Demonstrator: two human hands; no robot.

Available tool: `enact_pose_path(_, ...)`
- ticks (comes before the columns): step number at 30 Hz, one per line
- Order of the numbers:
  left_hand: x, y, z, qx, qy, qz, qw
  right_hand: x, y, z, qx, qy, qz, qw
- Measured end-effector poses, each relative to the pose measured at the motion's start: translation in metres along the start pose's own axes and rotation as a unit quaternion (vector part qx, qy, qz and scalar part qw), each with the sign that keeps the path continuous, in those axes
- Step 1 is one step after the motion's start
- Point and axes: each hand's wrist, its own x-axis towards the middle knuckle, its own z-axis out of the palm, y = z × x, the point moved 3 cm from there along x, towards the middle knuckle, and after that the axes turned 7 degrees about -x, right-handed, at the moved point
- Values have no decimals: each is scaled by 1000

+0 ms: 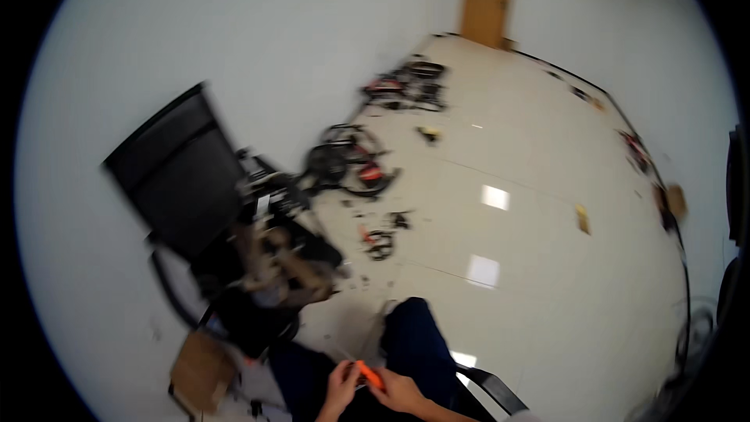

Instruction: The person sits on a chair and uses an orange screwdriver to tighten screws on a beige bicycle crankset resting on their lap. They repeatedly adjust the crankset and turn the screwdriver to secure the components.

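Observation:
Low in the view, above my lap, my left hand (pixel 340 388) and my right hand (pixel 401 392) come together around an orange-handled tool (pixel 369 375). My right fingers close on the handle from the right. The left fingers are pinched at its other end. A faint thin line, perhaps a shaft, points up and left from there; blur hides the exact kind of tool. My dark blue trousers (pixel 418 336) show on both sides of the hands.
At left a black mesh-backed chair (pixel 183 172) bears a heap of parts, with a cardboard box (pixel 203 373) beneath. Black and red wheel-like parts (pixel 351 164) lie along the wall. A yellow piece (pixel 583 219) rests on the tiled floor. An armrest (pixel 496 391) is at my right.

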Motion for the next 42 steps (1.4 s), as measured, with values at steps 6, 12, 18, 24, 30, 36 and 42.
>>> enact_pose_path(6, 8, 42, -23, -25, -12, 84, 996, 56, -9, -19, 44, 40, -9, 998)
enact_pose_path(12, 67, 92, -67, -89, 93, 121, 984, 145, -54, -60, -16, 8, -123, 992)
enact_pose_path(18, 152, 116, -90, -71, 121, 205, 969, 216, -76, -59, -40, 97, -126, 986)
enact_pose_path(24, 201, 185, -90, -155, 114, 67, 979, 286, -98, -43, -93, 134, -182, 970)
enact_pose_path(30, 235, 203, -85, -300, 139, 201, 922, 308, -95, -20, -89, 116, -174, 974)
enact_pose_path(36, 244, 204, -85, -332, 113, 197, 916, 309, -91, -20, -81, 128, -163, 975)
enact_pose_path(42, 244, 205, -83, -353, 114, 200, 907, 308, -98, -20, -95, 123, -154, 976)
